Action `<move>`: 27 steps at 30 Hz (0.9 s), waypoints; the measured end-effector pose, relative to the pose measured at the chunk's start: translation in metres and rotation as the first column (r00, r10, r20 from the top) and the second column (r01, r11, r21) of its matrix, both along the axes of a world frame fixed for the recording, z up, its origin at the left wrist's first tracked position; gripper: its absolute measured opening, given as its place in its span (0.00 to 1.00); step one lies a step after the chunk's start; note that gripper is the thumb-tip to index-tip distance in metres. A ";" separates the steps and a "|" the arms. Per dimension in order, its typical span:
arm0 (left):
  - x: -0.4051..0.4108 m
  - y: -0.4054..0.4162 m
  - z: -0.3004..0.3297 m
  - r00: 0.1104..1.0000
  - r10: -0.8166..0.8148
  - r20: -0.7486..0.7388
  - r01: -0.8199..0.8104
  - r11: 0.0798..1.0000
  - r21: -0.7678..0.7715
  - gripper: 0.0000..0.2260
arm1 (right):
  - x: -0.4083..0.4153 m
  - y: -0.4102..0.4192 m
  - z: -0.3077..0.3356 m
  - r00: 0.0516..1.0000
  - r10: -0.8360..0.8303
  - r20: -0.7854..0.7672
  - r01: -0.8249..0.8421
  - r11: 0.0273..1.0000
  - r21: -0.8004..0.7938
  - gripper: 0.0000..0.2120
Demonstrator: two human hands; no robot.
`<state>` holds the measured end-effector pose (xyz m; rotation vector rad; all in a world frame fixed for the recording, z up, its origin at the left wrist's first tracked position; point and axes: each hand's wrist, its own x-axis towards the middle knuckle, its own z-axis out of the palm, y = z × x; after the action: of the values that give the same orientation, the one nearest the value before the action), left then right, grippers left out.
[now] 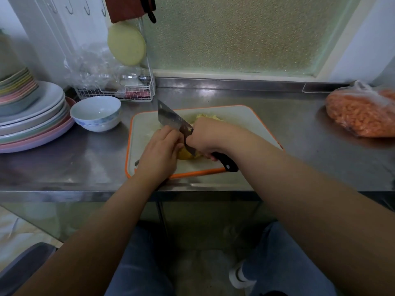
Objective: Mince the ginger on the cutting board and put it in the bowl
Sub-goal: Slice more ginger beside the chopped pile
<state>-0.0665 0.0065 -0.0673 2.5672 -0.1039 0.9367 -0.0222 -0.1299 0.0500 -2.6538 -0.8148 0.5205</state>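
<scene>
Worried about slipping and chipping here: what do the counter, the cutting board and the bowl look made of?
Counter: likely stainless steel, brushed grey with blurred reflections. Cutting board: probably plastic, matte white with an orange rim that may be rubbery. Bowl: seemingly glazed ceramic, glossy white with a blue pattern.

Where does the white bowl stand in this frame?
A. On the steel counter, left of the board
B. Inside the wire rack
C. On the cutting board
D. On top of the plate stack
A: the white bowl sits on the steel counter, between the plate stack and the cutting board.
</scene>
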 end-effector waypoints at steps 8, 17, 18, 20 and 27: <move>-0.002 0.001 0.000 1.000 -0.004 -0.011 0.004 1.000 -0.006 0.05 | -0.001 0.012 -0.027 0.999 0.029 0.015 -0.028 0.998 -0.059 0.16; -0.004 -0.003 0.001 1.000 0.003 0.009 -0.003 0.999 -0.047 0.08 | -0.008 0.000 -0.042 1.000 -0.003 -0.009 0.003 0.997 0.071 0.20; -0.004 -0.003 0.001 1.000 0.005 0.005 -0.005 0.999 -0.048 0.08 | -0.008 -0.003 -0.044 1.000 0.000 -0.029 0.005 0.990 0.144 0.20; -0.004 -0.003 0.001 1.000 0.006 0.008 -0.006 0.999 -0.051 0.09 | -0.008 -0.009 -0.047 0.998 0.014 -0.066 0.003 0.967 0.253 0.18; -0.004 -0.001 -0.001 1.000 0.018 0.002 -0.018 1.000 -0.016 0.07 | -0.002 -0.013 -0.047 0.990 0.005 -0.141 0.035 0.958 0.284 0.05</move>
<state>-0.0703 0.0055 -0.0679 2.5567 -0.0734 0.9432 -0.0245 -0.1429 0.0032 -2.3293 -0.7637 0.5342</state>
